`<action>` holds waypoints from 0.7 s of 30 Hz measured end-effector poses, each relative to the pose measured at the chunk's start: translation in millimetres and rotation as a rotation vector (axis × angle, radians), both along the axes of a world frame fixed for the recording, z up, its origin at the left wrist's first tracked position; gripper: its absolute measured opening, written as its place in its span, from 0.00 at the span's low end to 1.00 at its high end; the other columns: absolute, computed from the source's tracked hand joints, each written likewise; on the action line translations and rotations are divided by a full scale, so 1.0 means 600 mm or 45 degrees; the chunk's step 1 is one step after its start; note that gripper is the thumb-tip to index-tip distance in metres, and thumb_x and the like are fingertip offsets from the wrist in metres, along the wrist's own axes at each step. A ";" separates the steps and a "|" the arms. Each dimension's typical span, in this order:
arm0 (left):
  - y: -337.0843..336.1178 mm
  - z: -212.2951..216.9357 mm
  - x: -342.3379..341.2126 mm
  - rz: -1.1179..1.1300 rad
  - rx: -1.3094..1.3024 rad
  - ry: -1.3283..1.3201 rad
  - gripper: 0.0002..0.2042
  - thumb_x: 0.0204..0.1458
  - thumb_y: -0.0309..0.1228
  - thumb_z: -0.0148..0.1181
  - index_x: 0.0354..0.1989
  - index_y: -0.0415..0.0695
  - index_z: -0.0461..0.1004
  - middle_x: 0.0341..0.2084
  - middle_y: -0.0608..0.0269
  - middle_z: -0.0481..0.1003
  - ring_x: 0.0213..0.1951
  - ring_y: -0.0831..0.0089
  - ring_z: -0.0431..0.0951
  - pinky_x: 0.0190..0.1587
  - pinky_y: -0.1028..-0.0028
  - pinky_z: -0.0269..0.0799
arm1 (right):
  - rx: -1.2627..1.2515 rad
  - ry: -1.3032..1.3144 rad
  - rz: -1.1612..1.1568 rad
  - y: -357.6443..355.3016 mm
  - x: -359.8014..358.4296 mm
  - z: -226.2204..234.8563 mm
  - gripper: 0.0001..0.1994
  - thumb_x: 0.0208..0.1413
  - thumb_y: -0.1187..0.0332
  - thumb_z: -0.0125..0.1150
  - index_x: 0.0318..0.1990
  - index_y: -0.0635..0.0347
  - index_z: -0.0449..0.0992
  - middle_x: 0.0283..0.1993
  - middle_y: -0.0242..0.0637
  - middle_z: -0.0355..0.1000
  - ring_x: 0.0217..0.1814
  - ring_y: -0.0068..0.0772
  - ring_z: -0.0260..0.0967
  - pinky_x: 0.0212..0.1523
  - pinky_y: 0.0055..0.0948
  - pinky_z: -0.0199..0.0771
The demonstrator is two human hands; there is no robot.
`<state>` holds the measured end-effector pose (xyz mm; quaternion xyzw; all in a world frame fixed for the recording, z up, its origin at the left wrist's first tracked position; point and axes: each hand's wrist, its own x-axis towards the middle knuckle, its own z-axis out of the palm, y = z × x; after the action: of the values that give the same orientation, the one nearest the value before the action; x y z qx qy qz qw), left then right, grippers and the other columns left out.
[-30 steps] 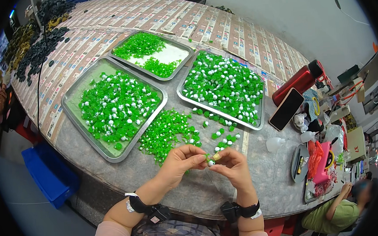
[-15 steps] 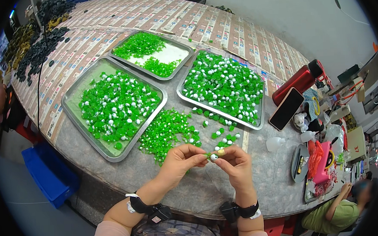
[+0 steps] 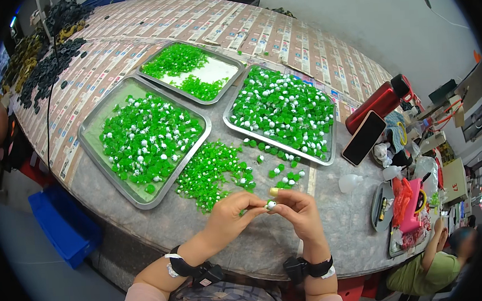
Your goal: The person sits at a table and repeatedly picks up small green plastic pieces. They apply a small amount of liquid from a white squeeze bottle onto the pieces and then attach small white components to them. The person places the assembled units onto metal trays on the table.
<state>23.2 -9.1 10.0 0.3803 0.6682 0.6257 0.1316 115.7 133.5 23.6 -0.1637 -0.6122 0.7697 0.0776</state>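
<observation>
Both hands meet over the near part of the table. Between their fingertips is a small white eyeball-like bead [image 3: 271, 205] with a bit of green on it. My left hand [image 3: 227, 220] is closed, its thumb and forefinger pinching the bead's left side. My right hand [image 3: 300, 213] has its thumb against the bead; its forefinger, with a yellow cover on the tip, is raised just above. Beyond my left hand lies a loose heap of small green pieces [image 3: 206, 172]. Several green-and-white beads [image 3: 288, 179] lie scattered beyond my right hand.
Metal trays of green-and-white beads stand at left [image 3: 131, 198] and right [image 3: 330, 159]; a third tray [image 3: 236, 76] behind holds green pieces. At right are a phone [image 3: 364, 137], a red bottle [image 3: 376, 106] and a small white bottle [image 3: 349, 183]. A person in green [image 3: 425, 274] sits at lower right.
My right forefinger has lifted off the bead and moved a little to the left. The bead has sunk slightly, still at the fingertips. The view has shifted a little.
</observation>
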 end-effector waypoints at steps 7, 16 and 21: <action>0.002 0.000 0.000 0.062 -0.028 0.282 0.04 0.39 0.25 0.57 0.25 0.41 0.71 0.22 0.62 0.72 0.25 0.69 0.72 0.27 0.75 0.66 | 0.010 -0.034 0.061 0.002 -0.001 -0.006 0.10 0.45 0.76 0.55 0.38 0.70 0.70 0.33 0.38 0.70 0.35 0.23 0.67 0.36 0.18 0.68; -0.019 -0.015 -0.052 0.190 0.801 -1.108 0.08 0.46 0.29 0.53 0.34 0.40 0.69 0.23 0.66 0.71 0.25 0.78 0.71 0.27 0.82 0.68 | 0.145 0.243 -0.268 -0.018 -0.036 0.014 0.12 0.46 0.75 0.54 0.40 0.66 0.67 0.34 0.38 0.70 0.35 0.26 0.68 0.36 0.22 0.68; -0.046 -0.004 -0.086 0.259 1.130 -1.623 0.14 0.48 0.34 0.50 0.43 0.42 0.64 0.24 0.69 0.68 0.28 0.82 0.69 0.27 0.86 0.68 | 1.215 -0.064 0.050 0.004 -0.049 0.005 0.07 0.42 0.72 0.57 0.32 0.59 0.71 0.29 0.36 0.70 0.28 0.28 0.68 0.29 0.23 0.67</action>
<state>-28.3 -36.6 7.4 -0.0984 0.1827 0.9409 0.2677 86.2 136.1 26.4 -0.1168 -0.9019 0.3997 0.1146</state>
